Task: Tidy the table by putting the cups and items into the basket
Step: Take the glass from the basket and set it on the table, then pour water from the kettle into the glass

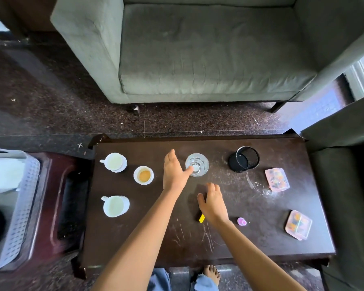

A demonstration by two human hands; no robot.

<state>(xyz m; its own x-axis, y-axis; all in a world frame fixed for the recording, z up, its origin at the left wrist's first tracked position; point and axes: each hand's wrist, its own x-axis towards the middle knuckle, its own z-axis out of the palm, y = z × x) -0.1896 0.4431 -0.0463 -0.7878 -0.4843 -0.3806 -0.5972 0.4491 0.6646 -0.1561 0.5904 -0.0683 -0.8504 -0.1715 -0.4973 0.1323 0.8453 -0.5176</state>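
Left hand (174, 171) spread open, thumb touching the clear glass (197, 164) on the dark table (219, 244). Right hand (213, 203) open, palm down, empty, over a yellow item (201, 218). Three white cups (116, 206) stand left; the white basket (19, 206) sits beyond them.

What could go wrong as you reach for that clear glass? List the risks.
1. The left hand touches the clear drinking glass only with its thumb; it may tip or slide.
2. The small white cup of orange-brown liquid sits near the left forearm and could spill.
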